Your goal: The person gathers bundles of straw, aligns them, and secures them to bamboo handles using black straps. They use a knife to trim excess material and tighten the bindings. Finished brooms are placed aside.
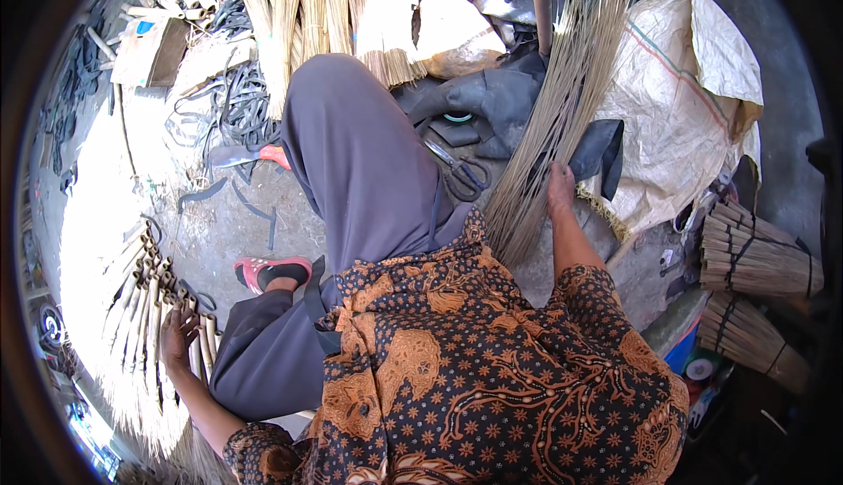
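My left hand (pixel 179 337) is low on the left, fingers apart over a row of short bamboo tubes (pixel 156 287) with pale bristles fanning out from them. It touches the tubes, but no firm hold shows. My right hand (pixel 560 190) is at the right edge of a long bundle of thin sticks (pixel 562 107), its fingers closed against them and partly hidden. The bundle slants from the upper right down toward my lap. A black rubber sheet (pixel 599 153) lies just beyond that hand. Scissors with dark handles (pixel 464 176) rest on the floor between my knee and the sticks.
A knife with a red handle (pixel 250 155) lies left of my raised knee, near tangled black rubber strips (pixel 237 94). Bristle bundles (pixel 303 2) lie ahead. A large white woven sack (pixel 672 107) spreads at the right, with tied stick bundles (pixel 755 252) beside it.
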Demonstrator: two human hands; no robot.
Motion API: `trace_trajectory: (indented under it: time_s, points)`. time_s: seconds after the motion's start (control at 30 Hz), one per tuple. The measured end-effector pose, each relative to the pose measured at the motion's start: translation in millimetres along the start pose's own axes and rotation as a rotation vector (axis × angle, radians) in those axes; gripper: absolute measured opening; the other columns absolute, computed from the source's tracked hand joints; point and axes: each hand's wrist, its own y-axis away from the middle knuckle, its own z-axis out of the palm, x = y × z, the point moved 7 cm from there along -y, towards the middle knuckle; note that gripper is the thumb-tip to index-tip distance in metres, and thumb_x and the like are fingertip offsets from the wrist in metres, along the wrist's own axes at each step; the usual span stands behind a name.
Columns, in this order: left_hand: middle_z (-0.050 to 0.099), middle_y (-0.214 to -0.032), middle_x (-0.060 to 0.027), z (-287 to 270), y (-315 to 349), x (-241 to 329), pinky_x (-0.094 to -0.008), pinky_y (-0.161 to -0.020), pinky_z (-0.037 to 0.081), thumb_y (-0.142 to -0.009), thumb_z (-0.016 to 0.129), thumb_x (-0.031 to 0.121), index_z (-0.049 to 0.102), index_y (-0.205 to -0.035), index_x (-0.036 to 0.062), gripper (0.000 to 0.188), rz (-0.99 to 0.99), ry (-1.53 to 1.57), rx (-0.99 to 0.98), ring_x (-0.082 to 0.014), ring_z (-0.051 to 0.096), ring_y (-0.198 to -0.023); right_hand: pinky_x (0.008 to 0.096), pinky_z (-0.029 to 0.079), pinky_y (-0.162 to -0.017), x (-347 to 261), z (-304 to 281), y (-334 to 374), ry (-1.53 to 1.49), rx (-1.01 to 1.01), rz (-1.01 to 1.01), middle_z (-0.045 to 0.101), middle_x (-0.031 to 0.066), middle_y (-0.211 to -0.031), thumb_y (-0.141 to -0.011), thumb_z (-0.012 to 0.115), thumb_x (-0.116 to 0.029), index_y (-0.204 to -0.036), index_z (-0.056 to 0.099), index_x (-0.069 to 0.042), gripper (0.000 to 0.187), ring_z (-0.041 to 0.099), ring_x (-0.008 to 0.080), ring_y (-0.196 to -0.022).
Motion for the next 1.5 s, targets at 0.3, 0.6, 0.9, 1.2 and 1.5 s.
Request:
trace_trajectory:
  time_s: [0.3,0.6,0.9,1.2,1.5]
  points:
    - [0.070,-0.129,-0.0127,1,4,3,-0.0356,-0.084,0.055,-0.102,0.062,0.054,0.057,-0.145,0.0073,0.063,0.020,0.001,0.003,-0.0185,0.070,-0.099,0.0376,0.051,-0.095,2,7,-2,0.168,-0.128,-0.081,0.077,0.0150,-0.107,-0.091,0.080,-0.047,-0.119,0.071,0.005,0.060,0.071,0.0266,-0.100]
    - [0.066,-0.138,-0.0170,-8,-6,-10,-0.0370,-0.089,0.055,-0.101,0.062,0.059,0.049,-0.152,0.0039,0.076,0.006,-0.009,-0.003,-0.0248,0.070,-0.111,0.0542,0.053,-0.091,-36,0,5,0.528,0.166,-0.196,0.074,0.0298,-0.104,-0.100,0.063,-0.046,-0.107,0.070,0.003,0.049,0.069,0.0507,-0.103]
    - [0.064,-0.142,-0.0181,-13,-11,-19,-0.0383,-0.094,0.054,-0.102,0.058,0.060,0.049,-0.154,0.0077,0.074,0.011,-0.025,-0.042,-0.0253,0.068,-0.114,0.0578,0.053,-0.087,-83,-17,7,0.685,0.228,-0.268,0.071,0.0328,-0.100,-0.102,0.063,-0.038,-0.105,0.071,0.001,0.040,0.068,0.0526,-0.100]
    - [0.065,-0.140,-0.0151,-13,-11,-20,-0.0352,-0.089,0.054,-0.099,0.061,0.061,0.052,-0.151,0.0092,0.074,0.011,-0.001,-0.007,-0.0219,0.068,-0.110,0.0571,0.054,-0.085,-141,-37,-10,0.661,0.287,-0.376,0.071,0.0339,-0.097,-0.101,0.063,-0.035,-0.099,0.072,0.003,0.039,0.069,0.0512,-0.099]
    - [0.066,-0.136,-0.0150,-11,-8,-5,-0.0364,-0.089,0.054,-0.106,0.056,0.051,0.049,-0.154,0.0093,0.065,0.078,0.015,0.008,-0.0236,0.067,-0.107,0.0537,0.054,-0.081,-218,-63,-47,0.442,0.308,-0.464,0.071,0.0327,-0.087,-0.099,0.068,-0.039,-0.091,0.072,0.007,0.046,0.070,0.0509,-0.091]
